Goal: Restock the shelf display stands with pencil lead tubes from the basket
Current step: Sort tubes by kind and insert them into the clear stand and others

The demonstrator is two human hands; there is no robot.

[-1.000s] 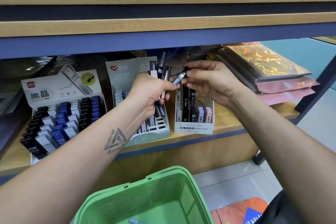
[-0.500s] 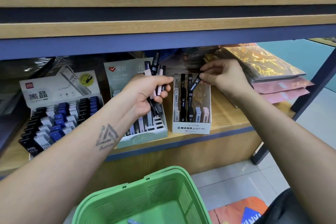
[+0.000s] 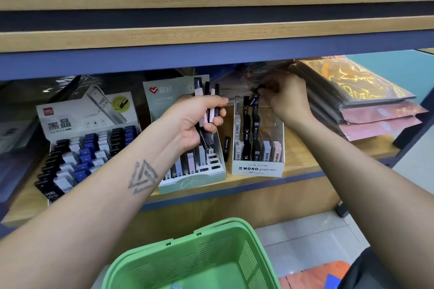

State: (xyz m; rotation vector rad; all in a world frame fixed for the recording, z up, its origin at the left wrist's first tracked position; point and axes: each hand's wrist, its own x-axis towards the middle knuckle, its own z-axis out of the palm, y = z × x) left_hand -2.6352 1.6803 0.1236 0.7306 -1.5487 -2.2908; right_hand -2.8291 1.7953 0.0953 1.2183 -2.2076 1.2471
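My left hand [image 3: 196, 119] grips a bundle of several pencil lead tubes [image 3: 207, 94], black and pink, above the pale green display stand [image 3: 192, 182]. My right hand [image 3: 287, 98] pinches one dark lead tube [image 3: 254, 98] over the back row of the clear MONO graph MG stand [image 3: 258, 169], which holds black, grey and pink tubes. A lone black tube [image 3: 226, 146] stands on the shelf between the two stands. The green basket [image 3: 202, 263] sits below, near the bottom edge.
A white tiered stand [image 3: 84, 145] of black, blue and white HB 0.5 tubes fills the shelf's left. Stacked glossy packets [image 3: 366, 105] lie on the right. The upper shelf's edge [image 3: 211, 37] hangs low overhead. Tiled floor [image 3: 305, 237] lies beyond the basket.
My right hand took one tube from the left hand's bundle and carried it right and back, over the MONO stand. The left hand stayed by the green stand.
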